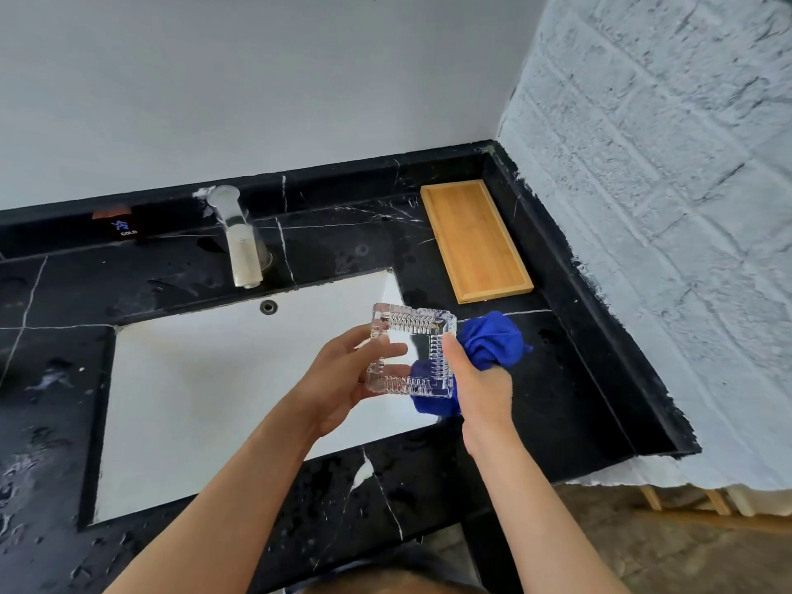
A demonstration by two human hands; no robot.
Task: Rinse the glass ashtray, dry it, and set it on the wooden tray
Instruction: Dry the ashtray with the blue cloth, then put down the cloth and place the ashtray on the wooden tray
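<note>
Head view: glass ashtray (411,351) held over the sink (214,400), tilted. Thick cut glass: likely heavy, rigid, chippable, slick if wet; hold by ribbed walls. Left hand (343,379) grips its left side, right hand (480,379) clamps blue cloth (488,340) against its right wall. Wooden tray (473,240) sits bare, near, on the counter (557,400).

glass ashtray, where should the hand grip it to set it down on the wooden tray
Probably pinch the glass ashtray across its thick ribbed rim, coming from its left side as the left hand does now. The right hand and blue cloth occupy the right side, and the wooden tray lies beyond.
</note>
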